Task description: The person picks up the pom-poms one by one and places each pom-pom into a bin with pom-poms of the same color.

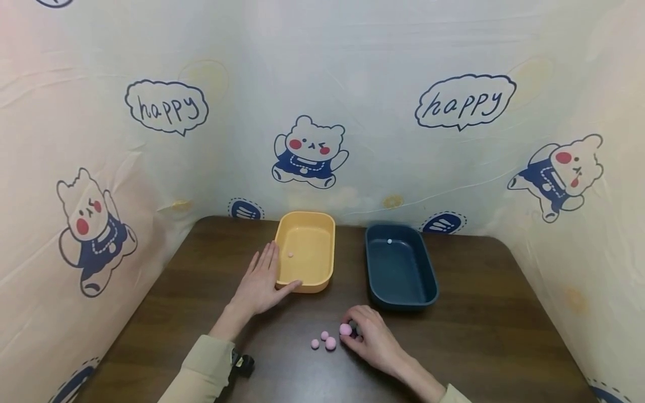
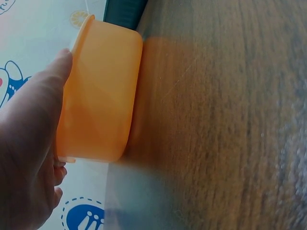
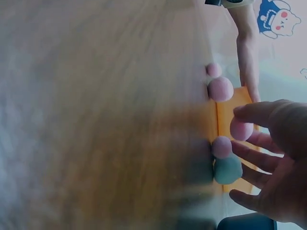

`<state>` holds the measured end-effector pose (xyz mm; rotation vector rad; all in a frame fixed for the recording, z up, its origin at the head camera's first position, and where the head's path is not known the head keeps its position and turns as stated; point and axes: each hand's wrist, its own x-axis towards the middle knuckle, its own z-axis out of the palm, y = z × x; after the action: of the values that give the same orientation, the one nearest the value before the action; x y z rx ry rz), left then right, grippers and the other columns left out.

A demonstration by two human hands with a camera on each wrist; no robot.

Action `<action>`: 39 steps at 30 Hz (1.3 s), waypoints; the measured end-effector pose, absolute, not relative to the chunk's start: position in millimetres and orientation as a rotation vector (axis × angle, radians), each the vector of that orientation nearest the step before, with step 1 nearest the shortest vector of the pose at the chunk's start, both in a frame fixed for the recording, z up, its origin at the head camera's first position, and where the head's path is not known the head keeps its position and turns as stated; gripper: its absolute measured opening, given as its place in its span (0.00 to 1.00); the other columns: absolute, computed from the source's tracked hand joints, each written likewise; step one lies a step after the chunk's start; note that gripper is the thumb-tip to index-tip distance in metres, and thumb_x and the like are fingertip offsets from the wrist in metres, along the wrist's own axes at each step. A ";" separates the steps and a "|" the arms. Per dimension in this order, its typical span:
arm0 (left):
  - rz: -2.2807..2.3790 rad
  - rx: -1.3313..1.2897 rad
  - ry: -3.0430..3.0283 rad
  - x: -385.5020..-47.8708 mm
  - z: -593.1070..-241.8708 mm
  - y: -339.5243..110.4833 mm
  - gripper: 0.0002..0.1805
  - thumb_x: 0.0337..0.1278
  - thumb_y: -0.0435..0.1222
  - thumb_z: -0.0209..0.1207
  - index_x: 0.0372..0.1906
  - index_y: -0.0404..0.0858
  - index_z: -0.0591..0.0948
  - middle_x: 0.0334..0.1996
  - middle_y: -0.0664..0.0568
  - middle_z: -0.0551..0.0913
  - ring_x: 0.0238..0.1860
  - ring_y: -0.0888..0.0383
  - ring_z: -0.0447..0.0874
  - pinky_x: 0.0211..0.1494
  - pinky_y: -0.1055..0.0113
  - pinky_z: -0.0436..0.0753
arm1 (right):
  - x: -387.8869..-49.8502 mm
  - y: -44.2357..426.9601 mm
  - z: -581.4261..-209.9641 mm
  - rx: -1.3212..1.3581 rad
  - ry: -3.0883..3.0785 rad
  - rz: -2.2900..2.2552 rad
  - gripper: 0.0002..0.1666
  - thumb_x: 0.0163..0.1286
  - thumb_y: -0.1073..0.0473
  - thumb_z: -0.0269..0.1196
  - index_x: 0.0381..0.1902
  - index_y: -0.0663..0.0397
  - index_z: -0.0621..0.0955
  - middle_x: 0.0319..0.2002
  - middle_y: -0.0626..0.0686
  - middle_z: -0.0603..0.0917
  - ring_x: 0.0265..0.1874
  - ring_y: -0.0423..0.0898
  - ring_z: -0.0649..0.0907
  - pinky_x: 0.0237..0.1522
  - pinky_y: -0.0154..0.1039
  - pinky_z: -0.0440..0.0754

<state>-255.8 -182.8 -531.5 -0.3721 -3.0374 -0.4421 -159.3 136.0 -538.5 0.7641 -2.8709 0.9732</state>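
My right hand (image 1: 374, 341) pinches a pink ball (image 3: 241, 129) between thumb and index finger, its other fingers spread. Beside that hand are another pink ball (image 3: 221, 147) and a blue-green ball (image 3: 228, 168), which looks dark and partly hidden in the head view. Three pink balls, one of them the larger ball (image 1: 330, 343), lie to its left. Against the left side and near rim of a yellow bin (image 1: 307, 288) rests my left hand (image 1: 258, 284), fingers straight and thumb on the rim. One tiny pale-pink ball (image 1: 290, 254) is inside the bin.
Right of the yellow bin stands a dark blue bin (image 1: 403, 306) with a tiny pale ball (image 1: 389, 242) in it. Both are near the far edge of the brown wooden table (image 1: 484, 336). A printed cloth (image 1: 378, 56) hangs around the table's back and sides.
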 end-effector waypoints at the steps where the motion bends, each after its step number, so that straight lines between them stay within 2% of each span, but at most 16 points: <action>1: -0.442 -0.372 -3.038 -255.7 -531.6 -182.9 0.71 0.64 0.82 0.46 0.91 0.35 0.43 0.92 0.42 0.42 0.93 0.41 0.43 0.94 0.42 0.50 | -159.1 135.9 -539.1 0.766 -2.864 0.987 0.12 0.70 0.58 0.78 0.44 0.42 0.84 0.44 0.38 0.85 0.50 0.40 0.82 0.65 0.55 0.82; 11: -0.452 -0.372 -3.058 -254.8 -530.6 -185.3 0.71 0.63 0.83 0.46 0.91 0.36 0.41 0.92 0.44 0.38 0.93 0.41 0.42 0.94 0.41 0.47 | -160.0 135.7 -539.6 0.812 -2.774 1.124 0.14 0.68 0.59 0.79 0.44 0.40 0.84 0.45 0.37 0.84 0.50 0.37 0.80 0.58 0.43 0.82; 17: -0.446 -0.374 -3.055 -254.4 -529.9 -185.7 0.71 0.63 0.83 0.46 0.91 0.35 0.42 0.92 0.42 0.41 0.93 0.41 0.43 0.94 0.40 0.48 | -161.4 136.0 -536.1 0.792 -2.730 1.156 0.15 0.67 0.60 0.80 0.45 0.40 0.85 0.45 0.37 0.83 0.48 0.39 0.80 0.51 0.35 0.83; 25: -0.481 -0.383 -3.047 -256.7 -528.0 -183.0 0.70 0.66 0.80 0.49 0.90 0.32 0.42 0.92 0.38 0.43 0.93 0.39 0.43 0.94 0.37 0.48 | -167.0 140.3 -528.3 0.767 -2.720 1.224 0.16 0.70 0.59 0.78 0.48 0.38 0.83 0.45 0.37 0.81 0.48 0.40 0.80 0.53 0.38 0.89; 29: -0.482 -0.377 -3.054 -257.7 -527.5 -183.0 0.71 0.65 0.81 0.48 0.90 0.33 0.42 0.92 0.39 0.42 0.93 0.40 0.41 0.94 0.38 0.48 | -171.2 140.5 -523.6 0.782 -2.710 1.174 0.15 0.71 0.57 0.78 0.48 0.38 0.83 0.46 0.37 0.81 0.48 0.37 0.78 0.52 0.36 0.87; 33: -0.480 -0.381 -3.052 -259.3 -527.7 -183.1 0.71 0.65 0.81 0.47 0.90 0.33 0.41 0.92 0.40 0.40 0.93 0.39 0.42 0.94 0.37 0.47 | -175.6 138.3 -520.4 0.782 -2.655 1.089 0.14 0.70 0.56 0.78 0.48 0.40 0.84 0.47 0.39 0.82 0.49 0.39 0.80 0.53 0.38 0.84; 39: -0.486 -0.385 -3.042 -256.5 -529.1 -183.4 0.70 0.65 0.81 0.47 0.91 0.34 0.42 0.92 0.39 0.42 0.93 0.39 0.43 0.93 0.37 0.49 | -179.4 133.3 -519.6 0.755 -2.644 1.049 0.14 0.69 0.56 0.79 0.47 0.41 0.84 0.47 0.40 0.83 0.51 0.40 0.81 0.56 0.41 0.84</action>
<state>-256.5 -183.4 -529.1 -0.3847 -3.0423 -0.4861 -179.4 133.3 -519.6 0.7546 -2.6435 1.0494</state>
